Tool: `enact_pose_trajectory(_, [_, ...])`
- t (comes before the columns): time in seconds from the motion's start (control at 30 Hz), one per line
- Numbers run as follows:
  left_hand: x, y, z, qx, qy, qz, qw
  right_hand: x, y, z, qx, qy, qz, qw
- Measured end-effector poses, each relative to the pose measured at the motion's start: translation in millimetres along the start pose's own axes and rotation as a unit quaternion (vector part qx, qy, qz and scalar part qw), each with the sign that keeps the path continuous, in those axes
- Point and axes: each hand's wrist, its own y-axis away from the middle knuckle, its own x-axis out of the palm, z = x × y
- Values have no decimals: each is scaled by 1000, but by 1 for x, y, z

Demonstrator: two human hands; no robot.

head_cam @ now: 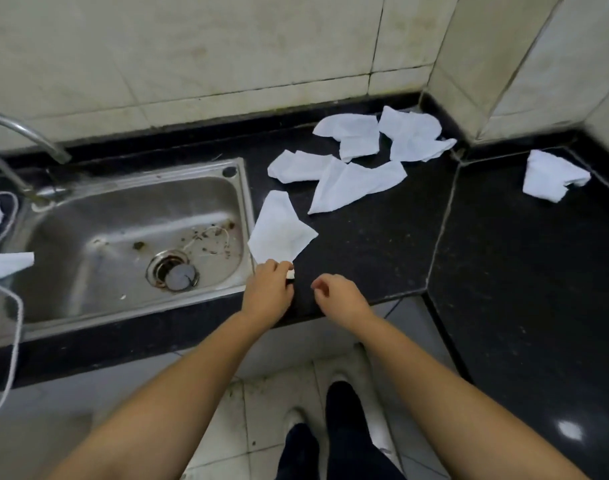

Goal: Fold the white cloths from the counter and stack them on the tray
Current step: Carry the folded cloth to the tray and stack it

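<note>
Several white cloths lie crumpled on the black counter. The nearest cloth lies beside the sink's right rim, and my left hand pinches its near corner. My right hand hovers just to the right, fingers loosely curled, holding nothing. Further back lie a long cloth, a cloth by the wall and another in the corner. A separate cloth rests on the right-hand counter. No tray is in view.
A steel sink with a drain and a tap fills the left. More white cloth and a white cord hang at the far left edge. Tiled walls close the back and right corner. My shoes stand on the floor below.
</note>
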Motion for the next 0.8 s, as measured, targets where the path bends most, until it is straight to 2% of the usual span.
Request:
enact_pose_trajectory(0.17, [19,-29,14,-12,-91,16,996,9,-59,19,22,14,26,999])
enact_pose_trajectory(0.23, [25,-36,19,-15,-91,9,996,14,-74,25,42,-1,31,999])
enact_pose_trajectory(0.33, [25,-42,22,-47,10,-13,999,21,-87,31,61,-39,43,996])
enact_pose_trajectory(0.47, [18,-38,12,-93,174,-19,980,9,-90,28,80,-135,39,987])
enact_pose_trajectory(0.6, [0,-30,-16,-20,305,26,952,-27,-78,19,46,-135,-7,990])
enact_pose_trajectory(0.67, [-10,-32,-28,0,328,39,944,-44,-67,15,33,-146,-3,989])
enact_pose_trajectory(0.73, [-19,-41,-37,30,290,56,955,-61,-53,12,18,-137,7,990])
enact_pose_trajectory(0.8, [-29,-49,-45,74,199,67,975,-78,-34,9,-1,-112,9,994])
